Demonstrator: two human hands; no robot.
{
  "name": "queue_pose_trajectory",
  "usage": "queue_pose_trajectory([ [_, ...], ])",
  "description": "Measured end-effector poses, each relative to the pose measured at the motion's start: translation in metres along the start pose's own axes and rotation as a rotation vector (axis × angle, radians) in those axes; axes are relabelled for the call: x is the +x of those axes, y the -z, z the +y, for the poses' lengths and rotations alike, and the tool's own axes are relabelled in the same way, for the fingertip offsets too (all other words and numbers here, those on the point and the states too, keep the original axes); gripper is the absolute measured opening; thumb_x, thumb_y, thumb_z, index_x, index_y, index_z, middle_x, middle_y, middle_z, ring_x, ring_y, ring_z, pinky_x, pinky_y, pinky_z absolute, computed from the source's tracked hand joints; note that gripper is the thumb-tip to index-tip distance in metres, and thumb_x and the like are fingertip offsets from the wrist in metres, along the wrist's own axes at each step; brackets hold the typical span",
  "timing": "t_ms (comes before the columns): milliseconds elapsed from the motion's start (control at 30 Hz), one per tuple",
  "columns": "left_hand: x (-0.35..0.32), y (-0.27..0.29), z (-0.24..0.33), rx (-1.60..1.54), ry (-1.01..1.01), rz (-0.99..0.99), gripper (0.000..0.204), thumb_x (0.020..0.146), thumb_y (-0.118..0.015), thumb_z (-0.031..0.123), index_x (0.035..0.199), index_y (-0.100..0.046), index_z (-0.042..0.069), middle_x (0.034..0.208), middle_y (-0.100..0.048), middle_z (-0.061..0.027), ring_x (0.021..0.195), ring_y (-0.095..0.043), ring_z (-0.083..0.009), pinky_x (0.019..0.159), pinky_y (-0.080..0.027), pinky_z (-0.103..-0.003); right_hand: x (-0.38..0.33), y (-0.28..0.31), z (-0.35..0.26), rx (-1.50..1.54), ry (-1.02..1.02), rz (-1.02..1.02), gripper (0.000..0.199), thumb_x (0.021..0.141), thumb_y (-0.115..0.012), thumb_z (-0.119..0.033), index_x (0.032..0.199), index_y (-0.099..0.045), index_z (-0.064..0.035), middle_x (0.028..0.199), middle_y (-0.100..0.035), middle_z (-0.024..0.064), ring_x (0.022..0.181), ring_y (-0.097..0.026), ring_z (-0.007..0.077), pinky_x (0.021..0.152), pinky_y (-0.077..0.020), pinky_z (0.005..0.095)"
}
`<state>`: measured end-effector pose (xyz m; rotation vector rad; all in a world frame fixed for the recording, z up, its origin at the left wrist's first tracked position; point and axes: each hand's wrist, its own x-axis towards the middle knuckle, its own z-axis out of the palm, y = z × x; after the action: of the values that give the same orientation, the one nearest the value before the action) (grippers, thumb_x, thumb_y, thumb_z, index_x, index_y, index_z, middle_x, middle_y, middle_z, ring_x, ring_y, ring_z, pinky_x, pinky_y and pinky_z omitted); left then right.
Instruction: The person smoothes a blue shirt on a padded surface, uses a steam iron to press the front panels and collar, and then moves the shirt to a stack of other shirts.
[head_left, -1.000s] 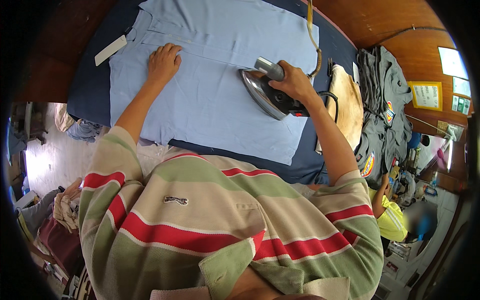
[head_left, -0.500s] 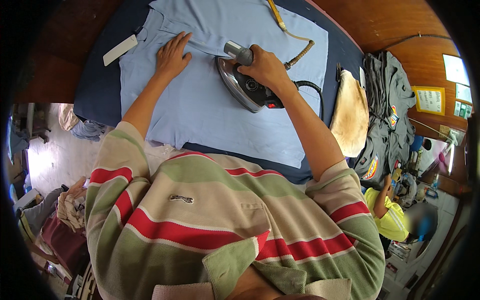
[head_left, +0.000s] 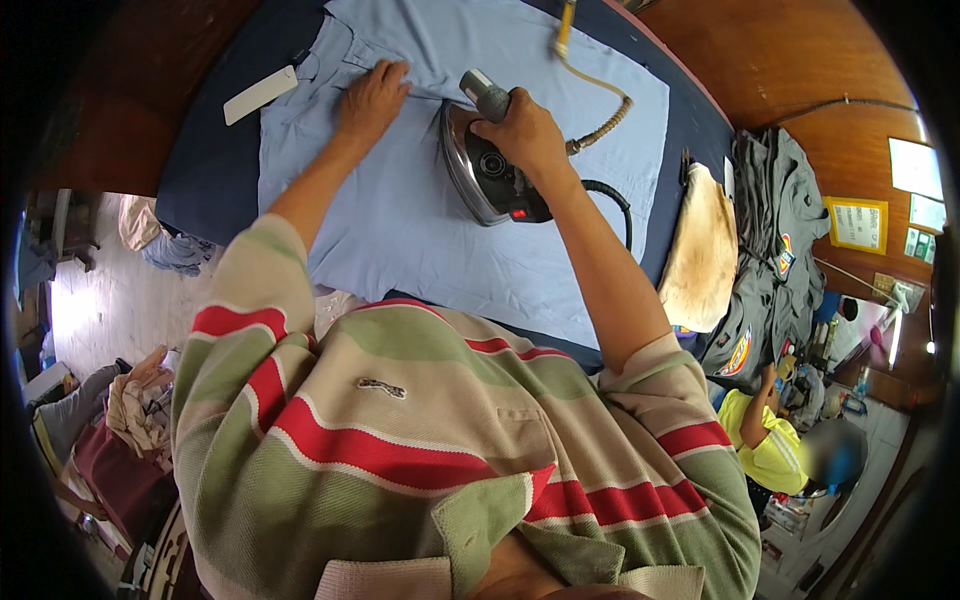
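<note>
A light blue shirt (head_left: pixel 400 210) lies spread over the dark blue table cover (head_left: pixel 215 160). My right hand (head_left: pixel 527 135) is wrapped round the grey handle of a steam iron (head_left: pixel 490 163). The iron rests on the cloth near the shirt's middle, and a small red light glows at its rear. My left hand (head_left: pixel 375 100) is on the shirt to the left of the iron, its fingers drawn together at a fold in the cloth. A white tag (head_left: pixel 261 95) hangs at the shirt's left edge, near the collar.
A coiled hose (head_left: pixel 600 128) and a black cord (head_left: pixel 618 205) run from the iron. To the right lie a scorched cream pad (head_left: pixel 698 255) and dark grey garments (head_left: pixel 765 240). A person in a yellow top (head_left: pixel 765 440) is at lower right. Cloth heaps (head_left: pixel 140 405) sit at left.
My left hand has shifted slightly right and up, and its spread fingers have curled together on the shirt. The iron stays nearly in place under my right hand. The whole view has shifted a little.
</note>
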<state>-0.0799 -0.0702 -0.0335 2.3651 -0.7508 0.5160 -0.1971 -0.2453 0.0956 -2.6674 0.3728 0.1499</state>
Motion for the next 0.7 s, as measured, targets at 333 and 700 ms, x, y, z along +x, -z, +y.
queue_pose_trajectory([
  [333, -0.032, 0.021, -0.049, 0.404, 0.142, -0.33, 0.05, 0.093, -0.038, 0.039, 0.14, -0.031, 0.025, 0.145, -0.031, 0.0007, 0.133, -0.027, -0.0194, 0.104, -0.021, -0.048, 0.013, -0.01, -0.004, -0.027, 0.214, -0.166, 0.051, 0.07, -0.069, -0.033, 0.103, -0.052, 0.0024, 0.09, -0.063, 0.0229, 0.086, -0.062, 0.0368, 0.076, -0.0483, 0.0405],
  [700, -0.034, 0.017, -0.05, 0.472, 0.133, -0.351, 0.051, 0.094, -0.035, 0.041, 0.142, -0.028, 0.026, 0.147, -0.028, 0.0027, 0.135, -0.024, -0.0173, 0.105, -0.022, -0.045, -0.036, -0.018, -0.006, -0.073, 0.374, -0.259, 0.04, 0.069, -0.06, -0.022, 0.101, -0.049, -0.0011, 0.078, -0.062, 0.0245, 0.075, -0.061, 0.0416, 0.067, -0.0478, 0.048],
])
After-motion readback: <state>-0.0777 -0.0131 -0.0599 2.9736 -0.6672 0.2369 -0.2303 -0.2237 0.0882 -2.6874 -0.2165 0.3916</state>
